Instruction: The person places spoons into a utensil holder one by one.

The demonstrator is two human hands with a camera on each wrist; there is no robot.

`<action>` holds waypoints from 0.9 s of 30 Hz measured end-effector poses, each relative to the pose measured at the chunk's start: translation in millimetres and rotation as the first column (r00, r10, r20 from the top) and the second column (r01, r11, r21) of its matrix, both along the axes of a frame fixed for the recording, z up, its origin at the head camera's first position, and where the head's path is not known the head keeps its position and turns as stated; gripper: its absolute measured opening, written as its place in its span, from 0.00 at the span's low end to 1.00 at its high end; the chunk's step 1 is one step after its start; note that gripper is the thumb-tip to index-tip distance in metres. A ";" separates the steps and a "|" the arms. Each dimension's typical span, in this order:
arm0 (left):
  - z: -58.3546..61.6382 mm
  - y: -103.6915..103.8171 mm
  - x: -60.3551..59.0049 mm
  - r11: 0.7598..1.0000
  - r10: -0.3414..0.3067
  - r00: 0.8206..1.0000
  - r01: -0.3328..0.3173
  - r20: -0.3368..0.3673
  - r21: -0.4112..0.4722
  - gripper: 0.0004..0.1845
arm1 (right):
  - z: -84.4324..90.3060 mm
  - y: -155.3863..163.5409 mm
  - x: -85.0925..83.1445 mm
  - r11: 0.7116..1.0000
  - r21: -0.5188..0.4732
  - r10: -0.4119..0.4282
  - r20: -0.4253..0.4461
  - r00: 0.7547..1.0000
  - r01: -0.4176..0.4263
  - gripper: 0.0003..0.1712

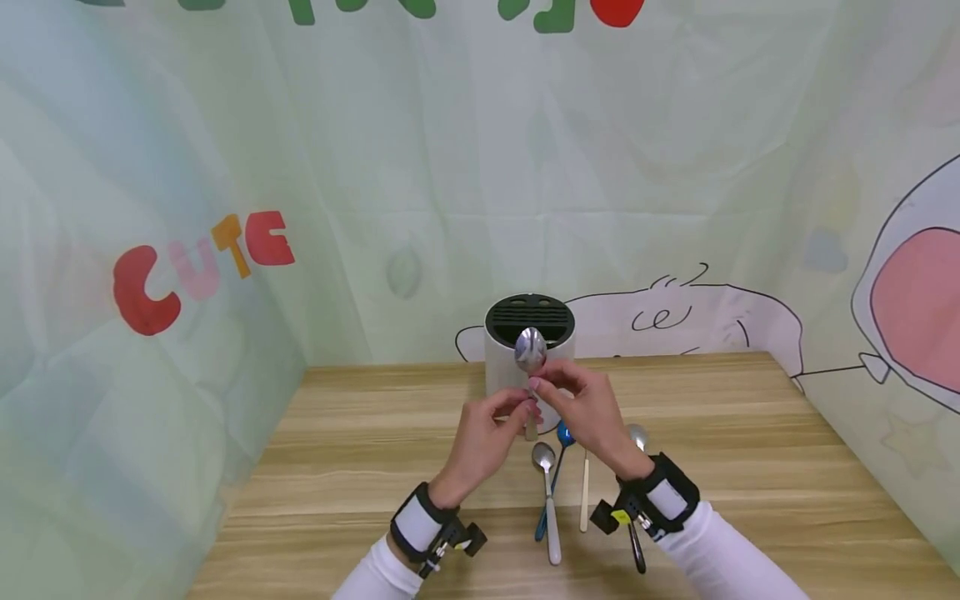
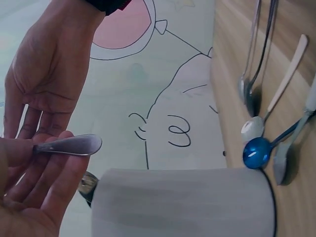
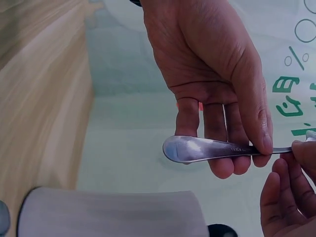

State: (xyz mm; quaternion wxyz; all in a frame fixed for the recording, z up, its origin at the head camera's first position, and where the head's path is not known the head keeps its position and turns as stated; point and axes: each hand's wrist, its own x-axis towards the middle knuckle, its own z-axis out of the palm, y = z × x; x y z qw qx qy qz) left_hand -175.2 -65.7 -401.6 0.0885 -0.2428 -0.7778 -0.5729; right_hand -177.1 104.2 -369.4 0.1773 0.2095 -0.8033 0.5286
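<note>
A shiny metal spoon [image 1: 530, 349] is held upright, bowl at the top, in front of a white cylindrical holder [image 1: 501, 367] with a black slotted lid. My left hand [image 1: 480, 440] pinches its handle low down, and the flat handle end [image 2: 74, 144] sticks out below the fingers. Higher up, near the neck, my right hand [image 1: 594, 417] pinches the same spoon between thumb and fingers. In the right wrist view the handle [image 3: 197, 148] lies across the left fingers. The spoon's bowl is out of sight in the left wrist view.
Several spoons lie on the wooden table [image 1: 360, 467]: one with a grey-white handle [image 1: 552, 525], a blue spoon [image 1: 565, 433] under it, one with a cream handle [image 1: 585, 500], and one with a dark handle [image 1: 637, 552] partly behind the right wrist. A printed cloth [image 1: 420, 167] surrounds the table.
</note>
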 end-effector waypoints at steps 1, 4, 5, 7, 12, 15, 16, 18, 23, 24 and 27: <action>3.6 0.2 -0.7 1.000 0.000 1.000 0.000 -0.010 -0.003 0.10 | 3.4 0.4 -0.3 1.000 0.000 0.001 -0.013 1.000 -0.001 0.08; 14.7 1.1 -3.1 1.000 0.013 0.999 -0.013 -0.036 -0.012 0.10 | 13.5 1.6 -2.6 1.000 -0.002 0.010 -0.061 0.998 -0.010 0.07; 18.3 1.4 -4.0 1.000 0.019 0.999 -0.020 -0.047 -0.018 0.10 | 17.0 2.1 -3.2 1.000 -0.003 0.016 -0.079 0.997 -0.016 0.06; 25.1 2.1 -5.9 0.999 0.028 0.997 -0.030 -0.066 -0.027 0.10 | 23.9 2.8 -4.4 1.000 -0.001 0.023 -0.103 0.994 -0.023 0.05; 37.5 3.2 -10.6 1.000 0.015 0.994 -0.017 -0.104 -0.019 0.10 | 37.0 4.5 -7.6 0.999 -0.002 0.033 -0.127 0.991 -0.033 0.04; 42.5 2.7 -13.6 1.000 0.010 0.994 -0.009 -0.112 0.004 0.10 | 42.5 4.4 -9.8 0.999 -0.005 0.036 -0.138 0.990 -0.037 0.05; 44.0 2.4 -14.5 1.000 0.010 0.993 -0.009 -0.114 0.010 0.10 | 44.3 4.2 -10.3 0.999 -0.006 0.038 -0.140 0.989 -0.039 0.05; 47.0 1.8 -16.0 1.000 0.012 0.993 -0.010 -0.117 0.020 0.10 | 47.7 4.0 -10.9 0.999 -0.002 0.045 -0.147 0.988 -0.046 0.05; 54.8 1.0 -17.9 1.000 0.015 0.990 -0.013 -0.139 0.016 0.11 | 56.3 5.7 -11.3 0.998 0.016 0.057 -0.171 0.984 -0.055 0.05; 56.5 1.1 -18.4 1.000 0.015 0.989 -0.013 -0.144 0.014 0.11 | 58.4 6.2 -11.4 0.998 0.018 0.056 -0.177 0.983 -0.054 0.05; 61.9 1.5 -20.5 1.000 0.018 0.988 -0.016 -0.156 0.018 0.11 | 64.9 7.1 -12.8 0.999 0.024 0.052 -0.200 0.978 -0.048 0.05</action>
